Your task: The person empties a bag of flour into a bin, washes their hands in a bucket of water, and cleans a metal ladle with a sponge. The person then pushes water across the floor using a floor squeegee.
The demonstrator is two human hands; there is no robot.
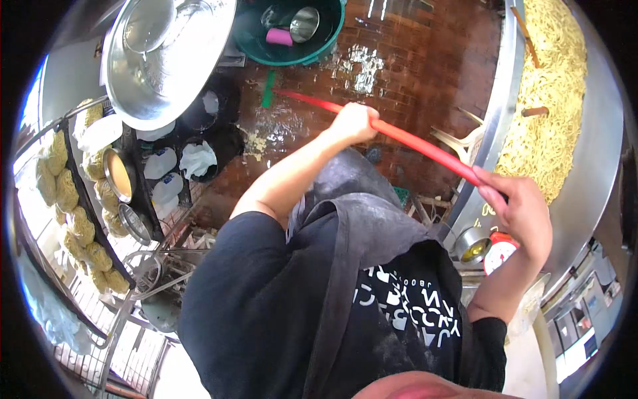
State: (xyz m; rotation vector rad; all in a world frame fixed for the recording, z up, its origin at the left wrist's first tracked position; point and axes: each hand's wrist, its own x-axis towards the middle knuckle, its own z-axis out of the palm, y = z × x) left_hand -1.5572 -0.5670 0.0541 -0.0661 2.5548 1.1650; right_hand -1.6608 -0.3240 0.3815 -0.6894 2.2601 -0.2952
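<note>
A long red pole (425, 151) runs slantwise in front of me, held in both hands. My left hand (355, 124) is closed round its middle part. My right hand (517, 203) grips the near end, beside the metal table edge. At the far end of the pole, a narrow green head (268, 89) lies against the wet brick floor (412, 73); its exact kind is not plain. Small yellowish scraps (254, 143) lie on the floor a little below the green head.
Yellow noodles (548, 133) fill a metal-edged table at right. Near it are a pot (472, 245) and a red scale (500, 253). A teal tub (319, 54) and large metal basin (193, 80) stand ahead. Bagged noodles (81, 226) line a left rack.
</note>
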